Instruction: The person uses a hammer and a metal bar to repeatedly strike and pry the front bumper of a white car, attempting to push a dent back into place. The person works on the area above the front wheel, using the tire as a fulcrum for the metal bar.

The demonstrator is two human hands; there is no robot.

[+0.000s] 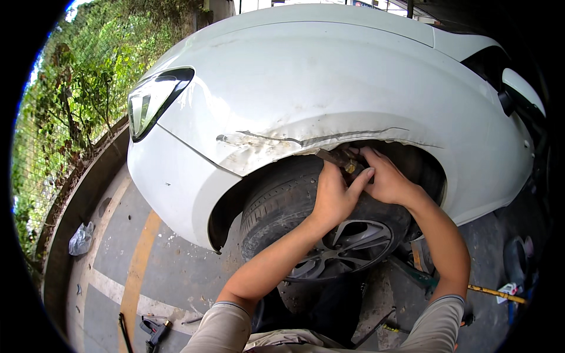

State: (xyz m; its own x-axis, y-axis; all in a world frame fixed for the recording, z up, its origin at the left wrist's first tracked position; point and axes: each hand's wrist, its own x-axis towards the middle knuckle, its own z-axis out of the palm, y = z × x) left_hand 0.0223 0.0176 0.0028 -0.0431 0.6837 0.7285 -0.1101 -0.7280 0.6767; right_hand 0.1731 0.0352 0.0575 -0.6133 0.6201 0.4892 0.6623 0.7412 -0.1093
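Closest, the light sleeves [226, 328] are cut off at the lower edge, and the dark trousers [336, 306] melt into shadow. Beyond, 2 bare hands meet under the wheel arch. The left hand [336, 193] pinches a dark metal tool [340, 159] between thumb and bent fingers; the right hand [388, 179] bends its fingers against it, their tips hidden, so I cannot tell how firmly they close. The tool sits at the arch's lip, above the tyre [276, 200], its far end lost in darkness. Above runs the creased, scuffed white fender [306, 76]. The grey paving [118, 256] carries a yellow stripe [139, 259]; a pistol-shaped tool [155, 334] there is partly cut off. Farther left, a clear plastic bag [81, 239] lies by a low kerb [54, 259], with leafy bushes [76, 88] behind.
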